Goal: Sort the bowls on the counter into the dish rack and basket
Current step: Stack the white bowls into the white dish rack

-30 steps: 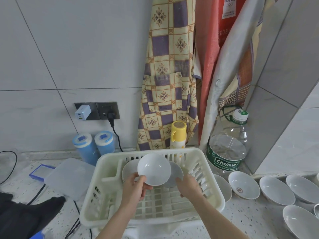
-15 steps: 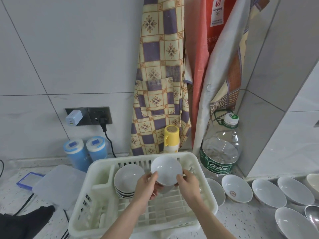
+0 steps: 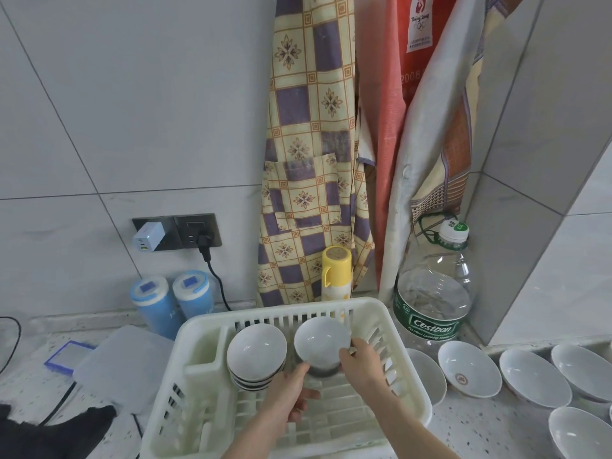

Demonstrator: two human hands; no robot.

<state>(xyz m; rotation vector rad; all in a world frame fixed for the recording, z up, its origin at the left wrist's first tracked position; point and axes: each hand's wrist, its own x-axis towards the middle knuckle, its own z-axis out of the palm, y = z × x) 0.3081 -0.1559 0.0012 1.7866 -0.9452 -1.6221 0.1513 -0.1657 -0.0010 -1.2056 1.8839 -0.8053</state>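
Bowls are what I am sorting, and the small white ceramic bowl (image 3: 321,342) is in my hands now, tilted with its mouth toward me, inside the cream slotted plastic dish rack (image 3: 410,382) near its back wall; my right hand (image 3: 361,366) holds it at the rim, thumb over the edge and fingers curled behind; my left hand (image 3: 288,395) props it from below, thumb up against its dark foot, the other fingers loosely bent under it; whether they truly grip I cannot tell for certain, though they look cupped round the base. Just left of it leans a stack of white bowls with dark rims (image 3: 256,356), already in the rack, so I judge that part well begun; this bowl looks nearly seated but not yet let go. Out on the speckled stone counter (image 3: 470,425) to my right a row of wide shallow white bowls (image 3: 530,376) lies unsorted, one with a red mark (image 3: 469,369) among them; I see no second basket from here; much is left, by my reckoning.
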